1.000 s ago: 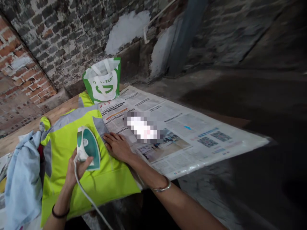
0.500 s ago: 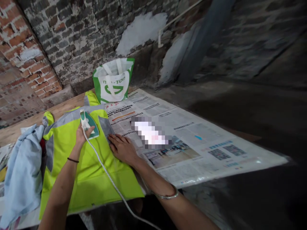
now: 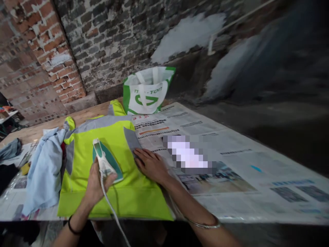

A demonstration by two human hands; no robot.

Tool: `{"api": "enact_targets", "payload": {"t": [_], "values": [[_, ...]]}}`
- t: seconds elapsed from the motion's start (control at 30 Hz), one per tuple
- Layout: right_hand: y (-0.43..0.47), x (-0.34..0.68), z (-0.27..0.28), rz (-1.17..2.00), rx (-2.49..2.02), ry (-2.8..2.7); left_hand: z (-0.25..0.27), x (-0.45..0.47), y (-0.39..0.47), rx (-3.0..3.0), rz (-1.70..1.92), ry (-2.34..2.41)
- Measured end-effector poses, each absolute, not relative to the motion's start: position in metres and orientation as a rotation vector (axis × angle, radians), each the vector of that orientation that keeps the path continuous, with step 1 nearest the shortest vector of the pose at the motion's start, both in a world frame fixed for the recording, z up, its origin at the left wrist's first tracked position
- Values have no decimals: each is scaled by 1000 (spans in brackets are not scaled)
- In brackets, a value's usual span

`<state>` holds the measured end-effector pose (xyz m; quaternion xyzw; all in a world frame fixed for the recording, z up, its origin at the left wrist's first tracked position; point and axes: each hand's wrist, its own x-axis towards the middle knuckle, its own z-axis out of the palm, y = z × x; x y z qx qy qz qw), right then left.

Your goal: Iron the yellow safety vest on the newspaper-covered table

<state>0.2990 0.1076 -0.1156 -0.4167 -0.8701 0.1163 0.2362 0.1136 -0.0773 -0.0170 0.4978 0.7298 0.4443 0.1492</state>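
- Head camera, looking forward and down: a person's two bare hands are at work over a bench (image 3: 33, 131) mostly covered with newspaper (image 3: 241, 151), a bare wooden strip showing along its far side.
- The left hand (image 3: 96, 185) is wrapped around the handle of a white and teal iron (image 3: 110, 163), thumb on one side and fingers on the other. A dark band (image 3: 73, 227) circles that wrist.
- The iron appears to rest on the front of a lime-yellow garment with grey panels (image 3: 128, 151), its nose pointing away from the person; a pale cord (image 3: 112, 207) runs from its heel toward the lower edge of the view.
- The right hand (image 3: 151, 166) lies flat, palm down, fingers stretched out, on the garment's right side. A silvery bracelet (image 3: 205, 225) sits on that forearm.
- The garment is spread out on the newspaper near the person.
- To its left lies a crumpled light-blue cloth (image 3: 46, 171).
- Beyond its far right corner stands a white and green bag (image 3: 147, 94).
- Right of the right hand, a bright oblong thing (image 3: 187, 154) is pixelated, its details hidden.
- A worn brick wall (image 3: 102, 44) rises behind.
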Motion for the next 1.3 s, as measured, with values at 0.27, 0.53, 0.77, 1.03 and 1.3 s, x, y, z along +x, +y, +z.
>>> {"api": "enact_targets", "payload": {"t": [0.27,0.53,0.77,1.03,1.3], "values": [[108,291,-33,398,-1092,-2448,-67,53,-161,1583,1350,2407],[49,193,56,365,-1027,-2848,-116,38,-182,1580,966,2965],[66,176,55,311,-764,-3087,-127,52,-187,1753,743,3137],[67,165,40,139,-804,-3125,-121,66,-187,1766,577,3173],[122,105,33,-58,-961,-3011,-120,71,-187,1778,579,3155]]}}
